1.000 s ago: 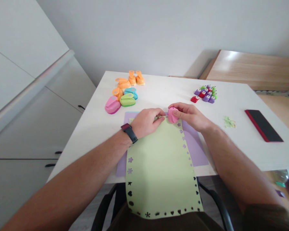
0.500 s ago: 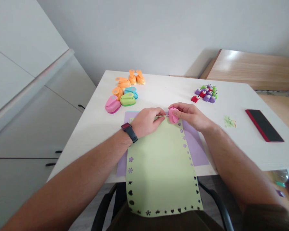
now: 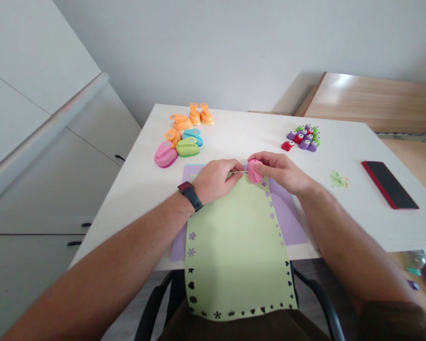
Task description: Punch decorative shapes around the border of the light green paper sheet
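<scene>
A light green sheet of paper [image 3: 234, 246] hangs over the table's near edge, with shapes such as hearts, stars and flowers punched along its borders. My left hand [image 3: 218, 179] pinches the sheet's far edge between thumb and fingers. In my right hand [image 3: 277, 168] is a pink craft punch [image 3: 255, 171], set at the far edge near the right corner, thumb resting on its top. What lies inside the punch's slot is hidden. Under the green sheet, purple paper [image 3: 287, 220] lies on the table and shows at both sides.
Larger orange, blue, green and pink craft punches [image 3: 188, 148] stand at the back left. Several small purple, red and green punches [image 3: 305, 138] cluster at the back right. Nearer are green paper scraps [image 3: 339, 179] and a black-and-red flat case [image 3: 389, 184]. White cabinets [image 3: 57, 166] flank the left.
Hardly anything differs. The whole view has shifted very slightly; both hands keep their hold on the sheet and the pink punch.
</scene>
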{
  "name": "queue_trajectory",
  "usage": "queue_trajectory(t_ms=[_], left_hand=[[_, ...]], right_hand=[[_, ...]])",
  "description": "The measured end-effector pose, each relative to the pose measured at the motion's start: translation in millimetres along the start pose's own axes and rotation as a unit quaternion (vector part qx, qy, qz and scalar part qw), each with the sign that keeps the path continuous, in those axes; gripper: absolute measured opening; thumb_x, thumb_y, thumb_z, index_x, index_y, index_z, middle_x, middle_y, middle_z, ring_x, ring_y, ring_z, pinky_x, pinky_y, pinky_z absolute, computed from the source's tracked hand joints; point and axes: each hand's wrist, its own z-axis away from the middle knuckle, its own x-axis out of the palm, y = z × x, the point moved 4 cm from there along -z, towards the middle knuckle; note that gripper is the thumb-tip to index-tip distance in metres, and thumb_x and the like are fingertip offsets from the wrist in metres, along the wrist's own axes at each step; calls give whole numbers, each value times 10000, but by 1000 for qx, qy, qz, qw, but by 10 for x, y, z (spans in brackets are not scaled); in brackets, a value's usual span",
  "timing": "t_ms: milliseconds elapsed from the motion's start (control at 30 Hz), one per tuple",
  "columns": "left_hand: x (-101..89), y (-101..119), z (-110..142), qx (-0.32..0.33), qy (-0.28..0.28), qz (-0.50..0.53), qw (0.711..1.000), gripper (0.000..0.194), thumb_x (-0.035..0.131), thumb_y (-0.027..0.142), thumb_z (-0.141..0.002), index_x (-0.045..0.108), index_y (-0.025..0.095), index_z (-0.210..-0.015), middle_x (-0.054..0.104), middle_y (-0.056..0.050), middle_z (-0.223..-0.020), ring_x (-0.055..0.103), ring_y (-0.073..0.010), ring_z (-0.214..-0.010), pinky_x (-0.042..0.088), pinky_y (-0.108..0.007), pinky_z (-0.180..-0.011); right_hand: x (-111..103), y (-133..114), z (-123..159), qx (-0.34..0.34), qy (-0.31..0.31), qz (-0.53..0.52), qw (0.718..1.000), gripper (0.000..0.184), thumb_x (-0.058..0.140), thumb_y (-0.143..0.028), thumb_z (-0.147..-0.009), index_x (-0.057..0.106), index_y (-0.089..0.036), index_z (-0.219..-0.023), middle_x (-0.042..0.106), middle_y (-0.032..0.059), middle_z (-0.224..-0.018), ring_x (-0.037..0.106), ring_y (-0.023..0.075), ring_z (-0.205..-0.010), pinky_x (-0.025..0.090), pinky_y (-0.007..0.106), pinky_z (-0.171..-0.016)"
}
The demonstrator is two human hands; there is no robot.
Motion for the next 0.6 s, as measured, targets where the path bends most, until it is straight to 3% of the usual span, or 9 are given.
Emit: queue_trajectory(t_ms=[600], left_hand=[[2, -6, -3, -3, -1, 3, 1000, 145, 593, 261, -955, 710, 207, -1022, 767, -26, -967, 701, -193, -872, 506, -316, -784]], right_hand=[[-1, -1, -6, -4, 4, -8, 1000, 321, 659, -450, -951, 675, -166, -1099, 660, 37, -858, 560, 164, -767, 439, 310, -713]])
